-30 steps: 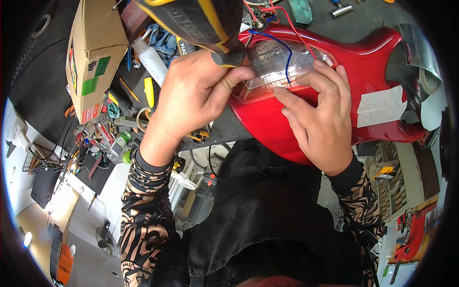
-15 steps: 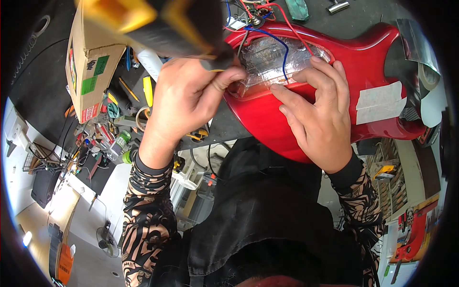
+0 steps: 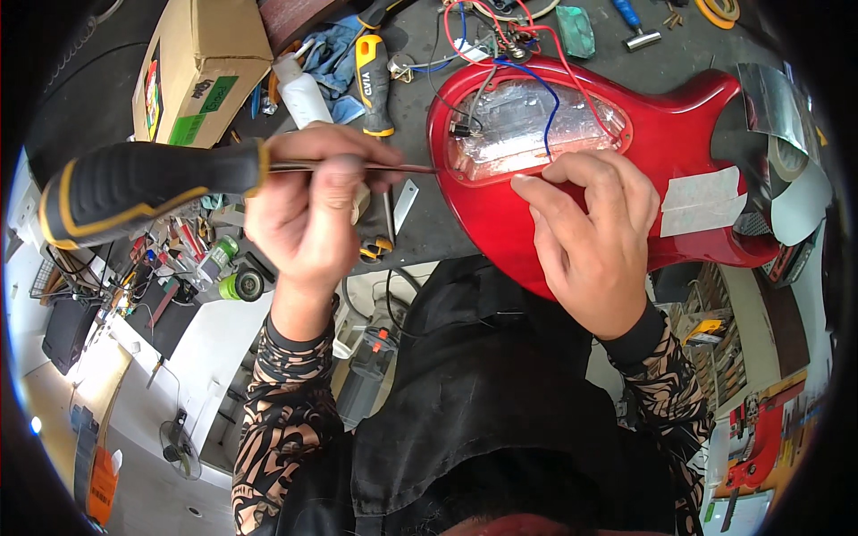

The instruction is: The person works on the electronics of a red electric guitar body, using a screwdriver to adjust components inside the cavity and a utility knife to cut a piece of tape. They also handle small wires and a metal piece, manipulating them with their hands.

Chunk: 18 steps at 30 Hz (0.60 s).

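Observation:
A glossy red guitar body (image 3: pixel 487 234) lies on the dark bench with its cavity (image 3: pixel 514 116) lined in silver foil. Red, blue and grey wires cross the cavity's rim, and a small black connector (image 3: pixel 461 130) hangs at its left side. My left hand (image 3: pixel 313 210) is closed round the shaft of a screwdriver (image 3: pixel 147 188), its black and yellow handle sticking out to the left. The shaft points toward the body's left edge; whether its tip touches cannot be made out. My right hand (image 3: pixel 601 232) rests on the body below the cavity, fingers bent and apart, holding nothing visible.
Behind the body lie wired electronic parts (image 3: pixel 514 45), a green block (image 3: pixel 575 32) and a blue-handled tool (image 3: pixel 636 27). Another screwdriver (image 3: pixel 374 85), a white bottle (image 3: pixel 302 94) and a cardboard box (image 3: pixel 201 71) stand left. Foil sheet (image 3: pixel 776 98) lies at the right.
The screwdriver has swung down from above the cavity to point left-to-right, its handle now at the left. My left hand has drawn back left from the cavity edge. My right hand stays on the body.

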Available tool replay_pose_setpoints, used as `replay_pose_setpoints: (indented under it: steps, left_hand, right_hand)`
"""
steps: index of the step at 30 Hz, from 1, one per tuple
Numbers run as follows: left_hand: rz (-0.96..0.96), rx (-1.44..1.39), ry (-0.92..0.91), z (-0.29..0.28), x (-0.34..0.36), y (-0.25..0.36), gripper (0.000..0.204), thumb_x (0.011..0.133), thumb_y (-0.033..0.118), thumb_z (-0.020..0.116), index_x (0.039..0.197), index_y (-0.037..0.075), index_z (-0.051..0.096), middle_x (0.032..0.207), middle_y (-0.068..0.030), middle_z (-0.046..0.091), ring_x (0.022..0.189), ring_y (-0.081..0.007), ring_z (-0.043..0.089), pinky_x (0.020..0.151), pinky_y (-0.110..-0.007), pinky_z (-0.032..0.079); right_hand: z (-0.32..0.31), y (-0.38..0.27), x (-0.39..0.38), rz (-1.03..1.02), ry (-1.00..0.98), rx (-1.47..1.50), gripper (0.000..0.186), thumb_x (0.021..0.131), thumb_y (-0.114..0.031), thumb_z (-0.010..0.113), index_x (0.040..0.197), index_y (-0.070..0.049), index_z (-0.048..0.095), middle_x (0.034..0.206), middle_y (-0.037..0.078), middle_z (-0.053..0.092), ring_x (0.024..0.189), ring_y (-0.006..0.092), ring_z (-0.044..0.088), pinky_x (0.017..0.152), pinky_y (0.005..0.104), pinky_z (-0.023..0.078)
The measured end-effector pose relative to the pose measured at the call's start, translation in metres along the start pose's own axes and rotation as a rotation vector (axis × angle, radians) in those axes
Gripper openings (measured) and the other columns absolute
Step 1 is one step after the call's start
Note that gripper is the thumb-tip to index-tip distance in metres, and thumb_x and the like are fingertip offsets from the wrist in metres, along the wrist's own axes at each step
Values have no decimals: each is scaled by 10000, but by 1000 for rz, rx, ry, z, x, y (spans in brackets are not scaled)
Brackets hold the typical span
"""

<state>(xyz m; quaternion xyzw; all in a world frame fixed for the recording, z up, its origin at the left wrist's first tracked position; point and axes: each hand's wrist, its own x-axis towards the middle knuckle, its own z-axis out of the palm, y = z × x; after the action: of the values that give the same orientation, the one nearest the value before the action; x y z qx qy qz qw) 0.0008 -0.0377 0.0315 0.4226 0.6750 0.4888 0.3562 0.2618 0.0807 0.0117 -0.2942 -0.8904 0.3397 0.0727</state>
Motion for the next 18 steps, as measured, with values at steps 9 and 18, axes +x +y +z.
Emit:
replay_pose_setpoints:
  steps: [9,18]
  left_hand:
    - [113,246,-330,21,19,-14,74,1040,-90,675,1111,-72,664,1083,-194,785,943,-237,723,836,-352,591]
    - [123,-79,111,-2,3,24,276,1172,213,607,1054,-34,573,921,-226,724,671,-168,587,600,-293,508]
  right_hand:
    - [15,2,-7,1,-19,-46,425,846,-99,815,1260,-189,794,1313,8,638,1334,274,576,1130,514,403]
    - [10,9,-11,-3,-22,50,424,867,-19,817,1270,-145,773,1290,59,635,1348,340,574,1149,511,409]
